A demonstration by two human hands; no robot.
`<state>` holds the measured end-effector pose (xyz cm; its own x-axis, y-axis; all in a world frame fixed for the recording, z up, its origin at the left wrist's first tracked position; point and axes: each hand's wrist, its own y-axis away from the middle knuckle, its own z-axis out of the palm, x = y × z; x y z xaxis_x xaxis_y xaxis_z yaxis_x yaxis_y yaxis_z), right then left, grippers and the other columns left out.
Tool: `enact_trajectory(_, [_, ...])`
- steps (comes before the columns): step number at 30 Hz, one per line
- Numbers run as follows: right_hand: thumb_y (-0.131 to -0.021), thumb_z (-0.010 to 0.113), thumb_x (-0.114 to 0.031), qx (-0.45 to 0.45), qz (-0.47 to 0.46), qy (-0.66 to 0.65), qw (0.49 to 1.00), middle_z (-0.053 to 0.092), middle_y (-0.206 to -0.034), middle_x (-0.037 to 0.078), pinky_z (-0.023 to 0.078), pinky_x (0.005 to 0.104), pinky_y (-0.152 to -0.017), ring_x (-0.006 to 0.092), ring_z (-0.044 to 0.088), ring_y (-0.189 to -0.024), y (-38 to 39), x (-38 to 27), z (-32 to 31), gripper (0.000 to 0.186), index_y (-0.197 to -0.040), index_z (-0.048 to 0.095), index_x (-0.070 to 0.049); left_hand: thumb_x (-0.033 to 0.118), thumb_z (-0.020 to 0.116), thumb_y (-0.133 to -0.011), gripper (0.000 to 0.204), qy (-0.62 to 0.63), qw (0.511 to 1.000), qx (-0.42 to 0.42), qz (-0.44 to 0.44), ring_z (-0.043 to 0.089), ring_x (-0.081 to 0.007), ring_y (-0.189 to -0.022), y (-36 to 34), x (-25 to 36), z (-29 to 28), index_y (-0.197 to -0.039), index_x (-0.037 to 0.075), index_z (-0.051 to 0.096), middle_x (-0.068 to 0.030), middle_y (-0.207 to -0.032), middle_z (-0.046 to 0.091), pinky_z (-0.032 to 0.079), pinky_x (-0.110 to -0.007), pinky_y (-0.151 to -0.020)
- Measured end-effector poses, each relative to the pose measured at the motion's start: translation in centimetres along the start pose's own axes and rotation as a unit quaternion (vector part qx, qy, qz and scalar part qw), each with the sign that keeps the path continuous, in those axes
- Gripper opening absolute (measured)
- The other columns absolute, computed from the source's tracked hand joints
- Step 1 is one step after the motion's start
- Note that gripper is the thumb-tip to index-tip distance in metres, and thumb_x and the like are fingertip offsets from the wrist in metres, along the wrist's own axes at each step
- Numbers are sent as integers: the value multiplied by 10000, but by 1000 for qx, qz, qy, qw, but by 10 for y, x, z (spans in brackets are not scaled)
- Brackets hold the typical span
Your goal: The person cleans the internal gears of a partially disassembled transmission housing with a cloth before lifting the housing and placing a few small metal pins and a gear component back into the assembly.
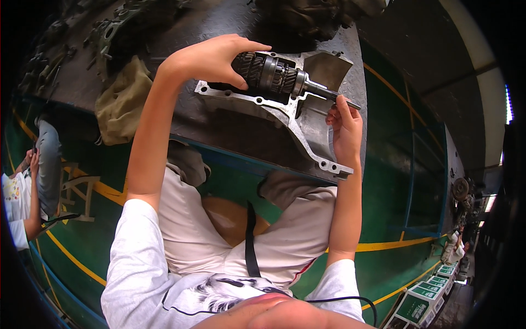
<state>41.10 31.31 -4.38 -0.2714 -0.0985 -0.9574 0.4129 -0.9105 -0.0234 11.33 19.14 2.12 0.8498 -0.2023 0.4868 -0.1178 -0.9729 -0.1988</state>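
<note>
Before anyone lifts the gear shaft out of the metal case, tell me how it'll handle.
The gear shaft is probably heavy for its size, given its stack of thick metal gears. It should stay stiff, since it looks like solid metal along its bare end. Being round, it could roll if set on the table.
</note>
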Motion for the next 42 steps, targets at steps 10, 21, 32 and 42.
enact_trajectory(10, [-873,699,-228,-1,10,2,1000,586,-713,39,438,249,-566,114,542,-623,1,-4,8,212,-897,630,-29,208,761,-734,502,27,991,81,102,547,-289,-1096,-16,25,13,-1160,-2,599,-132,-1144,600,416,-356,-976])
enact_trajectory(21, [-904,659,-242,-24,-6,1,1000,631,-780,36,427,251,-596,112,567,-695,1,-2,8,190,-945,618,-61,172,735,-713,480,-7,995,74,72,576,-297,-1018,-29,39,30,-1144,8,603,-138,-1060,628,444,-371,-927])
enact_trajectory(32, [-904,659,-227,-57,-23,7,998,653,-846,55,438,251,-611,112,575,-744,-2,-1,3,210,-996,641,-39,182,759,-690,520,18,995,64,71,582,-297,-991,-31,36,28,-1170,45,612,-129,-1035,647,443,-375,-905])
enact_trajectory(42, [-911,643,-200,-79,-29,16,996,641,-849,46,435,246,-615,105,555,-741,-3,-1,2,215,-1039,657,-28,134,766,-659,608,17,993,79,87,575,-280,-1008,-26,30,25,-1231,43,581,-112,-1038,615,440,-361,-925])
